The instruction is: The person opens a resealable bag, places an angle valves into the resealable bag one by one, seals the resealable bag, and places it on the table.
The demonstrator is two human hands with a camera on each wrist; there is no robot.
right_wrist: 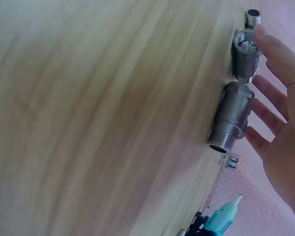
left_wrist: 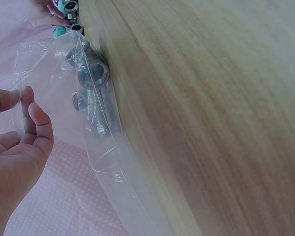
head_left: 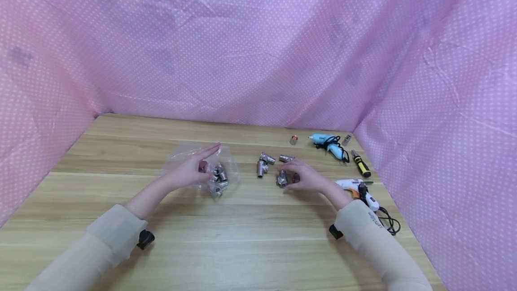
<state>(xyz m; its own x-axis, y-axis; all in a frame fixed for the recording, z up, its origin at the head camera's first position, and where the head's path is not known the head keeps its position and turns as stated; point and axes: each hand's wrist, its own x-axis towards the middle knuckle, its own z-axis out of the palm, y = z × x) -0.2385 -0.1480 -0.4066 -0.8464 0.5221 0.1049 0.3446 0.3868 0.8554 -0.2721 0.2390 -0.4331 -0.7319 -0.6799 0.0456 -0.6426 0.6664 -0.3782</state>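
My left hand (head_left: 187,172) pinches the edge of a clear plastic bag (left_wrist: 44,64), its index finger stretched out in the head view. Several metal pipe fittings (left_wrist: 92,73) lie inside the bag on the table. Right of the bag, my right hand (head_left: 304,176) is at a group of loose tee-shaped metal fittings, its fingers spread and loosely bent. One fitting (right_wrist: 246,56) lies close to the thumb and fingers; another (right_wrist: 231,118) is beside the lower fingers. Two more tees, a nearer one (head_left: 260,169) and a farther one (head_left: 267,158), lie between the hands.
Along the table's right side lie a blue glue gun (head_left: 333,149) with a black cord, a yellow-black screwdriver (head_left: 361,165) and a white glue gun (head_left: 351,185) with its cable. A short metal fitting (head_left: 294,140) stands farther back. Pink dotted cloth (head_left: 242,57) hangs around the table.
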